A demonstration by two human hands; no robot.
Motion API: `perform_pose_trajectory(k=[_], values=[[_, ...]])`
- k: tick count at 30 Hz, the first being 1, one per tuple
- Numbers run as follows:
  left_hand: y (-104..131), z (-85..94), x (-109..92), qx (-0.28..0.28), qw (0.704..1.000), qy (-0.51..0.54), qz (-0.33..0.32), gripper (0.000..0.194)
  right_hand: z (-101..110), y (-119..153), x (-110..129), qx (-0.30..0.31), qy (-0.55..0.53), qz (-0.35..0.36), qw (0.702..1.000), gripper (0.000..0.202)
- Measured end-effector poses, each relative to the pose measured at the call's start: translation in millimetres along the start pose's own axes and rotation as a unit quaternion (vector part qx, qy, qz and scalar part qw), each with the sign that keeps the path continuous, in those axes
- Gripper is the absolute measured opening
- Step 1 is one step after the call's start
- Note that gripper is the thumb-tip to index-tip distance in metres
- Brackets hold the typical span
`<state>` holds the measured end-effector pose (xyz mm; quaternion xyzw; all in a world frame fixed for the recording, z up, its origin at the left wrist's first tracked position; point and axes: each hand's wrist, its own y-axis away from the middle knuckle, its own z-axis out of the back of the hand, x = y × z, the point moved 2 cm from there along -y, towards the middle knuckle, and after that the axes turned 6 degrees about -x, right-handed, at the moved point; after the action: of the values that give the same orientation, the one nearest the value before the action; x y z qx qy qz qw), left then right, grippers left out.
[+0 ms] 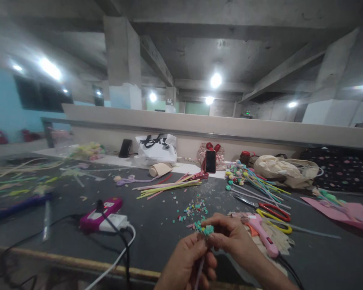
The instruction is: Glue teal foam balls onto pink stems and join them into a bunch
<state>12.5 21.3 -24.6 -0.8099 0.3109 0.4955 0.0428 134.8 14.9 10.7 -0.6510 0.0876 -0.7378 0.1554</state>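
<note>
My left hand (189, 259) is closed round the pale stem of a small craft flower (208, 230), whose head is a cluster of teal and yellow bits. The stem hangs down below my palm. From the right, my right hand (230, 235) pinches at the side of the flower head with thumb and forefinger. Just beyond my fingers, small teal, white and red foam-like bits (196, 208) lie scattered on the dark table (157, 241). A pink glue gun (263, 235) rests beside my right wrist, on a whitish cloth-like pile.
Scissors with red and yellow handles (274, 213) lie to the right, near finished-looking stemmed flowers (240, 173). Colored sticks (169, 188) lie behind the bits. At left sits a purple power strip (101, 213) with cables. A phone (211, 161) stands at the back by a white bag (157, 149).
</note>
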Motion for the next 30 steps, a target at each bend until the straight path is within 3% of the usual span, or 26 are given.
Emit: perform_pose_trajectory(k=[4,8,14,16,20,30], values=[[0.3,-1.7,0.6,0.000,1.000,-0.028,-0.004,0.028,3.8,6.4,1.5,0.008,0.013,-0.015,1.000,0.018],[2.0,-0.6,-0.9,-0.003,1.000,-0.028,-0.014,0.029,11.7,11.1,2.8,0.027,0.006,-0.015,0.999,0.041],[20.3,15.7,-34.1,-0.130,0.986,0.018,-0.102,0.019,34.6,5.0,3.8,-0.066,0.096,-0.065,0.991,0.025],[25.7,21.9,-44.8,-0.149,0.984,0.064,-0.076,0.017,42.3,1.6,1.6,-0.066,0.149,-0.068,0.984,0.019],[29.2,28.2,-54.2,-0.166,0.974,0.134,-0.071,0.013,50.4,-4.8,-8.8,-0.004,0.275,-0.040,0.961,0.014],[22.2,24.5,-46.3,-0.164,0.980,0.083,-0.079,0.021,33.2,-34.9,-25.3,0.055,0.476,0.036,0.877,0.021]])
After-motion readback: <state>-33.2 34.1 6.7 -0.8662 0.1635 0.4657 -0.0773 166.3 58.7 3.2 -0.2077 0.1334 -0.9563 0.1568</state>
